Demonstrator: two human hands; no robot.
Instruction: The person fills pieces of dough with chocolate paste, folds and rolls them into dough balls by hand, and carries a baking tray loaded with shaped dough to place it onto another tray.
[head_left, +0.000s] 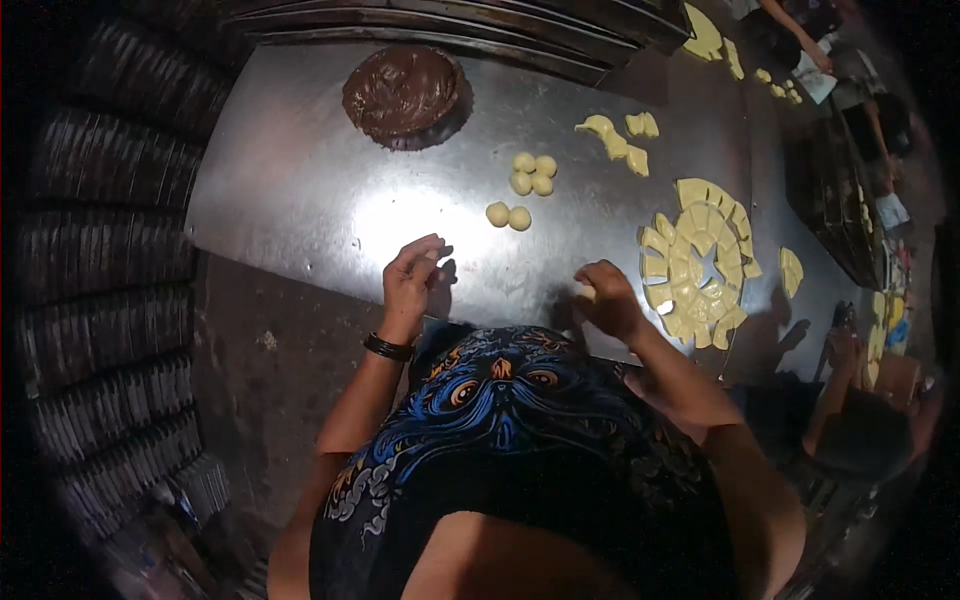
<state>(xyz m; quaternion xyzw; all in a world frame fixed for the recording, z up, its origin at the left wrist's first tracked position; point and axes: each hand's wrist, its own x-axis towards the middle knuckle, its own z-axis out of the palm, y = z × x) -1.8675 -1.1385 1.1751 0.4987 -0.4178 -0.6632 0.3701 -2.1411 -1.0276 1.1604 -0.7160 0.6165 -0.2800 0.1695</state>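
Note:
My left hand point(406, 288), with a dark band at the wrist, hovers over the near edge of the metal table point(300, 180). Its fingers are bent toward the thumb; whatever lies between them is too small to make out. My right hand point(612, 303) is curled around a piece of yellow dough point(588, 292), of which only a bit shows. Beyond my hands sit two round dough balls point(508, 216) side by side, and a cluster of more balls point(533, 174) lies farther off. Right of my right hand is a ring of cut dough pieces point(700, 265).
A mound of brown paste point(405, 95) stands at the far left of the table. Loose dough strips point(614, 143) lie at the far right. Stacked dark trays point(450, 30) line the back; racks of trays point(110, 240) fill the left. Other people work at the right.

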